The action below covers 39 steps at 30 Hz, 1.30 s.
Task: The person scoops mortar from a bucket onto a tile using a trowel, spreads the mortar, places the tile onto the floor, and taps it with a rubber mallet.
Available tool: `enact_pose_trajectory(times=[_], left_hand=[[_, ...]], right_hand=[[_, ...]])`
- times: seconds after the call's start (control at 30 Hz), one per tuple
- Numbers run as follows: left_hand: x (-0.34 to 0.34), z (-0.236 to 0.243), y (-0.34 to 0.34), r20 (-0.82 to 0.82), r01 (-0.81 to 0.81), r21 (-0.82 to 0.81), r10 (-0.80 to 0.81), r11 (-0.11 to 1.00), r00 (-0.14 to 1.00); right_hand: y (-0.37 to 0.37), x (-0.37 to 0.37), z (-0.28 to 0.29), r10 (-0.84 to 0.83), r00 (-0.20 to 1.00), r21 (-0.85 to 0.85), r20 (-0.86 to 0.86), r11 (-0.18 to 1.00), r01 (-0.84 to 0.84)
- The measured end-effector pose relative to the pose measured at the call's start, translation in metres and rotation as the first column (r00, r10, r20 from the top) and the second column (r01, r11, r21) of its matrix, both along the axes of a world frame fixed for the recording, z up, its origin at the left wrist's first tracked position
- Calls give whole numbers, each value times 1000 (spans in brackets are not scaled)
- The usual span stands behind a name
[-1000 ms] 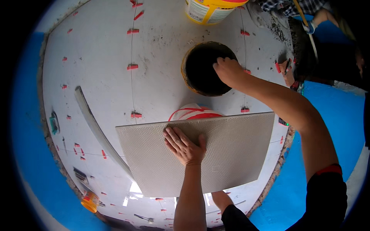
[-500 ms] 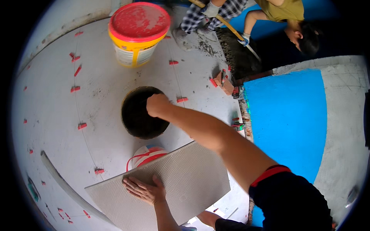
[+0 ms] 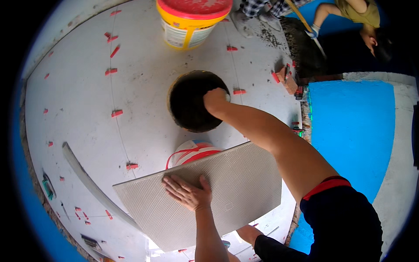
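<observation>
Floor: I see pale slabs (image 3: pixel 144 96), red clips (image 3: pixel 116 113) dotted along their seams.
Room: a bright blue surface (image 3: pixel 353 131) borders the right; beyond, a co-worker (image 3: pixel 362 12) holds a pole (image 3: pixel 300 15).
Tile: the textured grey tile (image 3: pixel 244 192) sits below the dark bucket (image 3: pixel 181 105).
Left hand (image 3: pixel 187 192): flat against the tile, thumb apart.
Right hand (image 3: pixel 215 100): in the dark bucket; fingers hidden, so I can't tell its grip.
Obscured: the tile covers much of a white-and-red bucket (image 3: pixel 190 153); the top edge crops a red-lidded yellow bucket (image 3: pixel 187 32).
</observation>
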<state>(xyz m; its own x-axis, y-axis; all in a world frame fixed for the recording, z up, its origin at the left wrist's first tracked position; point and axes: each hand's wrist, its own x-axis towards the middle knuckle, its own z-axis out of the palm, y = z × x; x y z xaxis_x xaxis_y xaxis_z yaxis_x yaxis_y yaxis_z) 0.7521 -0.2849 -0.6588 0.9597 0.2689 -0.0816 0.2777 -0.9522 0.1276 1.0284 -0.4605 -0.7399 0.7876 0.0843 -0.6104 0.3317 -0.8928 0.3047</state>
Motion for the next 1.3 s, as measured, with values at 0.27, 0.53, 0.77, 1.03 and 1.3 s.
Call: enact_pose_trajectory(times=[0.27,0.53,0.77,1.03,1.3], left_hand=[[-1,3,1,-31,-20,-26,19,999,999],[-1,3,-3,-27,-4,-14,3,1000,1000],[1,5,-3,11,-6,-40,7,999,1000],[1,6,-2,1,-3,-48,3,999,1000],[0,6,-3,10,26,-32,-26,999,1000]], right_hand=[[-13,13,-13,-613,678,164,-406,681,714],[1,13,-17,-636,628,428,-448,464,776],[5,25,11,-560,690,541,-459,439,717],[-27,13,44,-449,825,654,-344,516,553],[-52,-17,58,-455,833,784,-314,371,498]])
